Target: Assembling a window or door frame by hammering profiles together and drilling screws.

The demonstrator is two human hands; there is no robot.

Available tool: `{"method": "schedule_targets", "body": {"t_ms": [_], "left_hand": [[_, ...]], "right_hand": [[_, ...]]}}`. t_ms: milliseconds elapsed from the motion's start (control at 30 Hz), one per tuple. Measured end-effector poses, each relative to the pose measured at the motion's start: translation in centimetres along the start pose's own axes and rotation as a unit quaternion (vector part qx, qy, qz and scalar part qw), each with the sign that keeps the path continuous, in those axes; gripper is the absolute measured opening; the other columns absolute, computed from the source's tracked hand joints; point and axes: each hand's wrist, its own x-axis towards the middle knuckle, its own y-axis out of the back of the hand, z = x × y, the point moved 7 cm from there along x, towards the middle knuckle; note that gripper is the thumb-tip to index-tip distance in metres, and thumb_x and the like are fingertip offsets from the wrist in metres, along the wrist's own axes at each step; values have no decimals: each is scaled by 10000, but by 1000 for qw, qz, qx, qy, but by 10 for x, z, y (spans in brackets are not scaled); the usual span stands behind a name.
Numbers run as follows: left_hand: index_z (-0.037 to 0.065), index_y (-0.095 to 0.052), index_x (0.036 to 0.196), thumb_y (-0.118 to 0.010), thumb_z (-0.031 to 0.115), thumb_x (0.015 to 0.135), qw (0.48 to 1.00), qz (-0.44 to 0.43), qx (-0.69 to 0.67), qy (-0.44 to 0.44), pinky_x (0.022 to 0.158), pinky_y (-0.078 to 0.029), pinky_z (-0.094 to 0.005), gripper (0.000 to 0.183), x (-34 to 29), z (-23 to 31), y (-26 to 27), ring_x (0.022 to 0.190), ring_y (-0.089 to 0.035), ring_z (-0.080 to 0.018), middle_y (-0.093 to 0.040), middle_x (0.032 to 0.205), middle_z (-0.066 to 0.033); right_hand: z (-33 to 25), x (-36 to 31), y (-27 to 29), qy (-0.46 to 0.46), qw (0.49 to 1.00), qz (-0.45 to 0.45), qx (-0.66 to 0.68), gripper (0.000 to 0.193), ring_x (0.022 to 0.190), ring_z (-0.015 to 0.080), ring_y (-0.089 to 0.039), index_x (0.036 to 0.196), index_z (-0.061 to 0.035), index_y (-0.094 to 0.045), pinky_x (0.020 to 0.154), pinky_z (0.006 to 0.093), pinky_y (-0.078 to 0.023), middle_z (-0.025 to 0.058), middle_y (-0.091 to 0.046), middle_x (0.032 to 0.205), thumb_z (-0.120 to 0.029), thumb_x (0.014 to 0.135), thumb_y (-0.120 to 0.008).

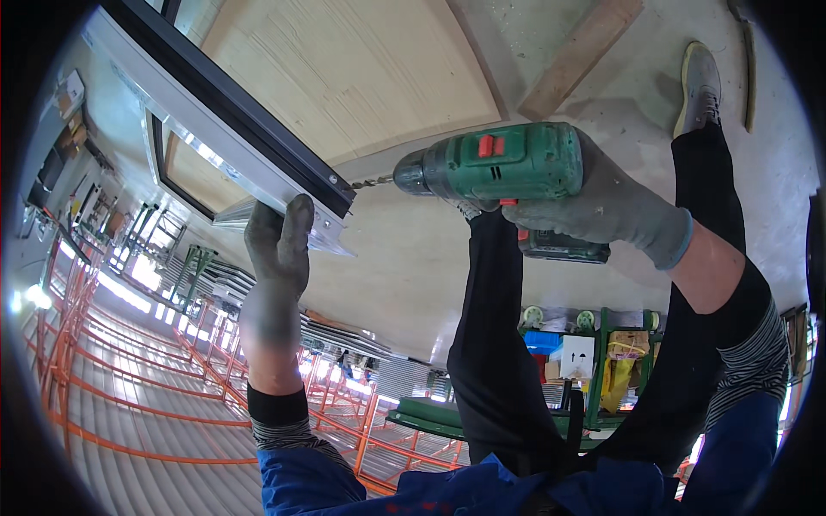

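Observation:
My right hand (594, 206), in a grey work glove, is closed round the handle of a green and black cordless drill (516, 163) with red buttons. Its twist bit (372, 182) points left at the end of a long black and silver metal profile (232, 125). The bit's tip lies close to that end; whether it touches, I cannot tell. My left hand (282, 241), gloved as well, grips the silver lower edge near the same end, fingers curled over it. Part of the drill's handle is hidden behind my right hand.
A large pale wooden panel (353, 69) lies beyond the profile, with a wooden plank (585, 56) to its right on the grey floor. Below stands a green wheeled cart (594, 387) holding boxes. Orange metal racks (155, 421) and stacked profiles fill the lower left.

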Motion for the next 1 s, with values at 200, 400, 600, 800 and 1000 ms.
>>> {"method": "schedule_targets", "body": {"t_ms": [200,400,600,800,1000], "left_hand": [[-36,-591,1021,-625,248,995,1000,-10,-12,-9,621,-379,-230,287,-9,1,1,727,-463,-53,-567,798,7],[-27,-591,1021,-621,236,1002,999,-2,-32,-12,615,-377,-228,266,-25,-2,7,711,-461,-54,-567,791,5],[-23,-596,1019,-639,225,994,996,44,-75,-27,586,-352,-224,254,-30,-2,9,674,-449,-44,-568,771,20],[-8,-606,942,-663,240,985,992,78,-99,-8,563,-329,-211,258,-28,-10,4,649,-424,-23,-555,735,42],[-2,-618,906,-665,274,986,996,64,-54,-11,554,-331,-216,290,-26,-8,2,635,-423,-23,-539,702,50]], "right_hand": [[-35,5,3,-28,997,37,-57,505,842,99,-672,1265,-32,-559,748,297,-603,52,-694,1036,-26,812,-782],[-93,55,-11,-49,953,-80,-286,171,672,113,-620,884,29,-692,596,299,-531,71,-648,772,-114,796,-725],[-84,72,0,-20,949,-31,-312,165,595,104,-582,867,31,-680,570,297,-518,36,-612,691,-110,791,-716],[-83,81,-5,-102,932,-71,-341,147,558,107,-559,850,26,-680,550,295,-502,30,-615,693,-97,775,-711],[-87,59,-21,2,943,-94,-318,111,548,97,-533,783,8,-648,528,293,-466,26,-619,696,-85,757,-702]]}}
